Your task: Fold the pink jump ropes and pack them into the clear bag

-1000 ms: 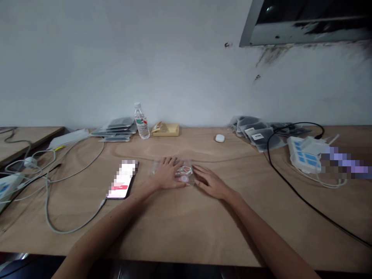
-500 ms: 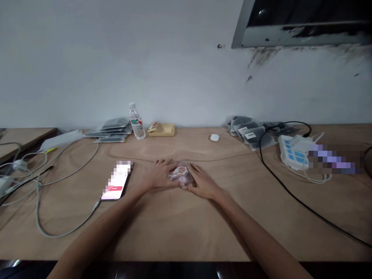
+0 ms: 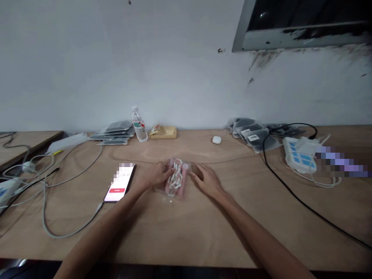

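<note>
A clear plastic bag [image 3: 171, 200] lies on the table between my hands. Inside it is what looks like a skipping rope [image 3: 176, 179], with pink handles and a coiled cord of white and pink segments. My left hand [image 3: 157, 174] has its thumb over the bag's left edge and its fingers closed there; their undersides are hidden. To the right of the bag, my right hand [image 3: 205, 180] is open, fingers spread and somewhat bent, with a small gap between it and the plastic.
A phone [image 3: 119, 184] with a charging cable lies left of my forearm. Along the wall stand grey packets [image 3: 116, 131], a water bottle [image 3: 140, 126], a small yellow box [image 3: 165, 132], a white case [image 3: 216, 140] and more packets [image 3: 252, 135]. A power strip [image 3: 299, 155] and black cable [image 3: 286, 190] are right.
The bag now lies flatter and stretched toward me, showing its pink and white contents. My right hand has let go of it and moved right; my left hand stays at its left side.
</note>
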